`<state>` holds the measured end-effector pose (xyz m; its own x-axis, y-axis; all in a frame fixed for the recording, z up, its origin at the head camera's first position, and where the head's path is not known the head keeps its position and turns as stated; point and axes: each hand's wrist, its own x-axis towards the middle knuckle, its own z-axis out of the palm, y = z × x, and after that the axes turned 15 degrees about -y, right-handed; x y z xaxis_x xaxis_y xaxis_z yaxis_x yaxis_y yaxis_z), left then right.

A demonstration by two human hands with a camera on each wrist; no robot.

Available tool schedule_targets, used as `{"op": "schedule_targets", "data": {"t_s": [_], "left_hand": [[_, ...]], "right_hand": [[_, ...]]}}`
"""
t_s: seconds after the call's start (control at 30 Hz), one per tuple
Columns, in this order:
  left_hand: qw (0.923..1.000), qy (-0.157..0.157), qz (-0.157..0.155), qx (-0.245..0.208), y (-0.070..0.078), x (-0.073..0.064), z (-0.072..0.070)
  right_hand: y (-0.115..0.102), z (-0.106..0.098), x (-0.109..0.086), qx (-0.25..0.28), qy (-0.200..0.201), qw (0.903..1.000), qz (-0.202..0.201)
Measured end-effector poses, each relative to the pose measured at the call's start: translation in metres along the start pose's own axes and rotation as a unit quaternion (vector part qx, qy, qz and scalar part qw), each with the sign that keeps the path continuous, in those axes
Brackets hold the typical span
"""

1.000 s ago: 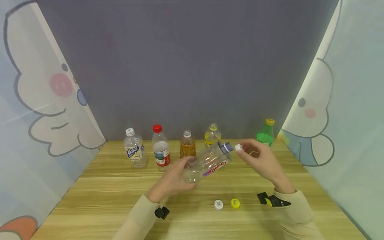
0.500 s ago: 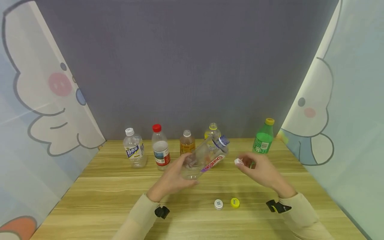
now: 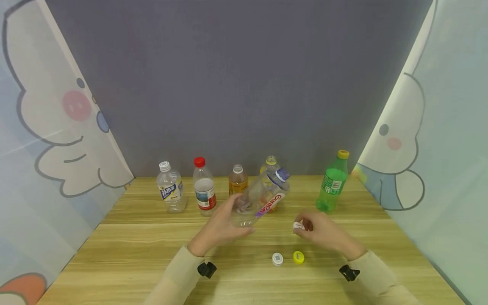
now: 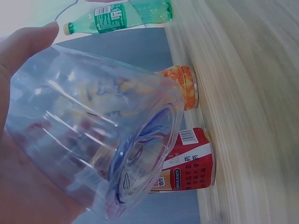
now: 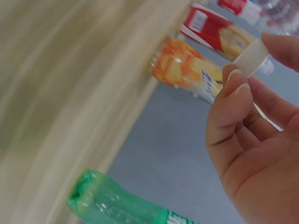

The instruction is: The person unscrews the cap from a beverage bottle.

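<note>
My left hand (image 3: pixel 217 231) grips a clear plastic bottle (image 3: pixel 251 205) round its lower body, above the table. The bottle leans to the right, its uncapped neck with a purple-blue band pointing up; in the left wrist view its ridged base (image 4: pixel 140 163) faces the camera. Between thumb and fingertips, my right hand (image 3: pixel 328 233) pinches a white bottle cap (image 3: pixel 298 226), seen edge-on in the right wrist view as a white cap (image 5: pixel 252 57). Below and left of that hand, another white cap (image 3: pixel 277 259) and a yellow cap (image 3: pixel 299 257) lie side by side on the table.
Along the back of the wooden table (image 3: pixel 133 250) stand a white-capped bottle (image 3: pixel 170 192), a red-capped bottle (image 3: pixel 204 192), an uncapped amber bottle (image 3: pixel 238 183), an uncapped yellow-necked bottle (image 3: pixel 271 162) partly behind the held one, and a green bottle (image 3: pixel 333 184) with a yellow cap.
My right hand has moved from beside the bottle's mouth down towards the table, carrying the white cap. The bottle in my left hand has tipped slightly more upright.
</note>
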<state>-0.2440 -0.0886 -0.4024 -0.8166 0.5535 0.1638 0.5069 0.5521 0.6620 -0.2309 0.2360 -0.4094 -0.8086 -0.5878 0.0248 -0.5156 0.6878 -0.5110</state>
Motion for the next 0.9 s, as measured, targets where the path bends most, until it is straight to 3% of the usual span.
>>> {"op": "schedule_targets", "data": {"t_s": [0.2,0.5,0.9], "left_hand": [[0.9998,0.001,0.008,-0.018,0.0,0.003,0.002],[0.9989,0.011,0.025,-0.038,0.001,0.01,0.005],[0.9969,0.047,0.034,-0.053,0.003,0.016,0.009]], "right_hand": [[0.003,0.019,0.007,-0.024,-0.038,0.999,0.009],[0.0,0.037,0.011,-0.014,-0.091,0.9955,0.023],[-0.003,0.044,0.013,-0.041,-0.106,0.9933,0.021]]}}
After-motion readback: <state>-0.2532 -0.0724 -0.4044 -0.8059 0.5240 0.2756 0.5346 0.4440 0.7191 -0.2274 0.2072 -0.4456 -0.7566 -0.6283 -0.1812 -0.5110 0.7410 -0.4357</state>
